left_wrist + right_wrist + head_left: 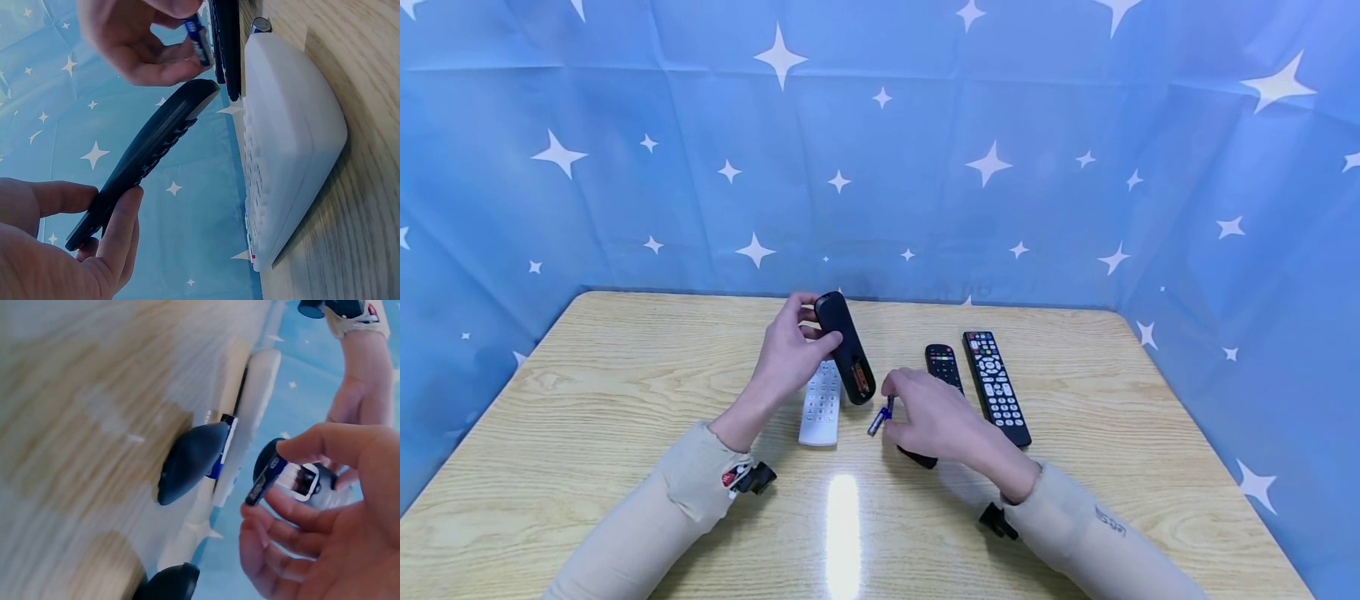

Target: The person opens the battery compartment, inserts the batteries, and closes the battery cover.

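Observation:
My left hand (790,346) grips a black remote control (842,337) raised above the table, its back turned up. Near the lower end its battery compartment (862,377) is uncovered, with an orange-brown patch inside. In the right wrist view, my right hand (331,519) pinches a small blue battery (267,479) between thumb and fingers, close to that remote but apart from it. A second blue battery (877,422) lies on the table, left of the right hand. Whether a battery sits in the compartment I cannot tell.
A white remote (820,408) lies face up below the left hand. One black remote (942,363) is partly hidden beneath my right hand; another with white buttons (996,387) lies right of it. The wooden table (647,375) meets a blue star-patterned curtain (880,208) behind.

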